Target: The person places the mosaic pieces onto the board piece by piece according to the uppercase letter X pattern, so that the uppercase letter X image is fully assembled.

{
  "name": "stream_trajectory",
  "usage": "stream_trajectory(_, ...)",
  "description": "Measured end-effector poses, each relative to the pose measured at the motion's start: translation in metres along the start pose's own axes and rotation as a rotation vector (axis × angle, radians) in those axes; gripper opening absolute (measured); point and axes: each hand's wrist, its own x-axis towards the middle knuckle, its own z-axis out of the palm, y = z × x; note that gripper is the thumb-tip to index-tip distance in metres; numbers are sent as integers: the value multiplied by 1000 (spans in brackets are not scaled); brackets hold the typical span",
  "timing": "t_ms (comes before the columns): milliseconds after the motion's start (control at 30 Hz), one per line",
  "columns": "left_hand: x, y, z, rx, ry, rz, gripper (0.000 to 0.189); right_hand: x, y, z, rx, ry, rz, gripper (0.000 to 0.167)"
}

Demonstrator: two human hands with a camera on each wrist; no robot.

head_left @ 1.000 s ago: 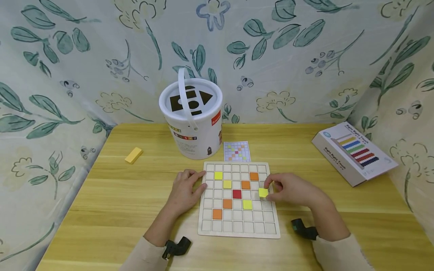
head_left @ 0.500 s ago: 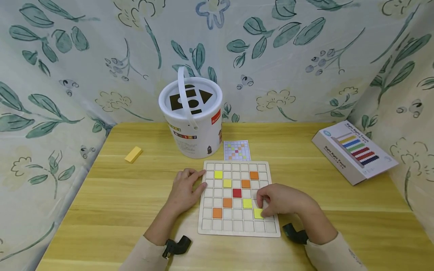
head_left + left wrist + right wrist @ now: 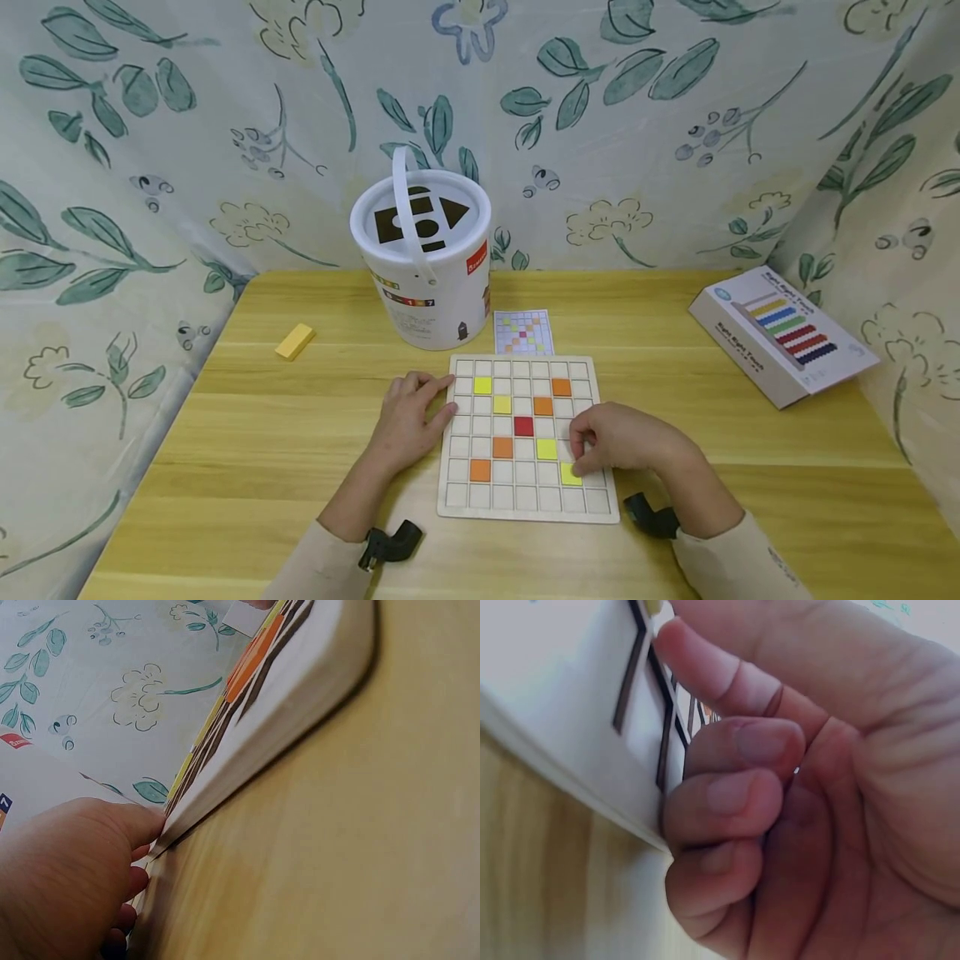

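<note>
A pale square grid board point(image 3: 459, 500) lies on the table, with yellow, orange and red square tiles set in a crossing diagonal pattern. The right hand point(image 3: 630, 437) is over the board's right side, thumb and index finger pinching a yellow tile point(image 3: 570, 474) at a lower right cell. In the right wrist view its other fingers point(image 3: 727, 795) are curled beside the board, and only a sliver of the yellow tile shows. The left hand point(image 3: 408, 421) touches the board's left edge with index finger and thumb; the left wrist view shows the thumb point(image 3: 142, 825) against the edge.
Behind the board stands a white bucket point(image 3: 431, 308) with shape holes in its lid. A pattern card point(image 3: 522, 332) lies just past the board's back edge. A yellow block point(image 3: 296, 342) sits at left, and a white box point(image 3: 780, 333) at back right.
The right hand has brought the yellow tile from near the board's right edge down and leftward to a lower cell, staying there over the last half second. The left hand has kept its place.
</note>
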Motion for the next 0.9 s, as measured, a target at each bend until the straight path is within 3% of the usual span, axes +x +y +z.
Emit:
stream_trajectory(567,2,0,4,-10,-12,-8,45,1,7,-4,54,-3,-22,21)
stream_trajectory(900,5,1,2,-9,-11,7,44,-1,19,-19,6,121,-17,22)
